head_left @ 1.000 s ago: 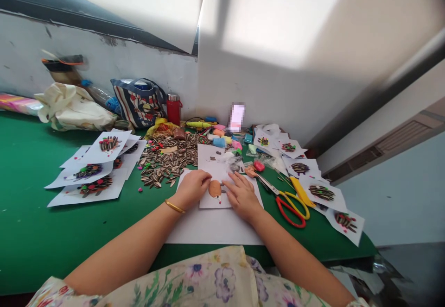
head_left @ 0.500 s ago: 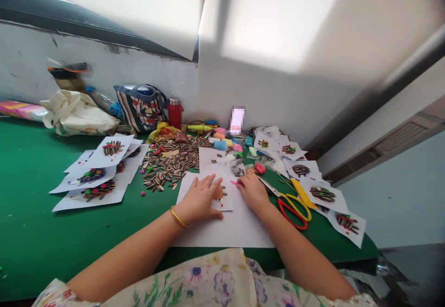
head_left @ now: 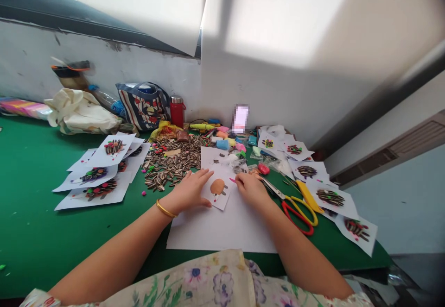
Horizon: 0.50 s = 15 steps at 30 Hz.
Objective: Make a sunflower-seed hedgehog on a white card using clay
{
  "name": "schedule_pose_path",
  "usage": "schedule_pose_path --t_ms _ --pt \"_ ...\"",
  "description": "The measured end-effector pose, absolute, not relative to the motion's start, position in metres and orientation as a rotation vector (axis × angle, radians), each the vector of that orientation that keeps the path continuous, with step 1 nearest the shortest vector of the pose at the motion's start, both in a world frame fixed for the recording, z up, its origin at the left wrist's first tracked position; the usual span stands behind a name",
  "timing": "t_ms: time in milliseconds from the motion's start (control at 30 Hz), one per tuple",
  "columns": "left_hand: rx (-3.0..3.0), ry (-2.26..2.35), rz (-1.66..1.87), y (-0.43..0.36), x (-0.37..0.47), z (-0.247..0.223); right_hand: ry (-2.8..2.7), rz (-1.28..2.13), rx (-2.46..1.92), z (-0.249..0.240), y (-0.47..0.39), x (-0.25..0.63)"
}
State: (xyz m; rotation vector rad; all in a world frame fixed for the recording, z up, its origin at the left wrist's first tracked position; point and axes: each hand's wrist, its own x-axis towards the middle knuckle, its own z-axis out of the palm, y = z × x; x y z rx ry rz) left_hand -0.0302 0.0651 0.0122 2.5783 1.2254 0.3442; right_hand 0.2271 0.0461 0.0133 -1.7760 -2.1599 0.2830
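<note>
My left hand lies with its fingers stretched and apart along the left edge of a small white card. On that card is a flat orange clay shape with seeds at its right side and small red and dark dots at its lower end. My right hand is closed in a pinch on a thin pink clay tool, its tip just right of the card's upper edge. Beneath the card and both hands is a large white sheet. Another card lies beyond.
Striped sunflower seeds are heaped to the left. Scissors with red and yellow handles and a yellow cutter lie right. Finished cards are stacked left and right. Bags and a red flask stand behind.
My left hand has slid left, uncovering the orange clay shape, and the small card is turned a little. The right hand still holds the pink tool near the card.
</note>
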Motion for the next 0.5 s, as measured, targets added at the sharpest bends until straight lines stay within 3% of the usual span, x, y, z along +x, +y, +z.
schedule_pose_path --t_ms 300,500 --pt "2.633 1.224 0.444 0.038 -0.003 -0.001 -2.184 0.213 -1.652 -0.005 0.041 0.224" --pt "2.596 1.202 0.410 0.040 -0.008 -0.003 -1.951 0.469 -1.557 -0.015 0.042 0.229"
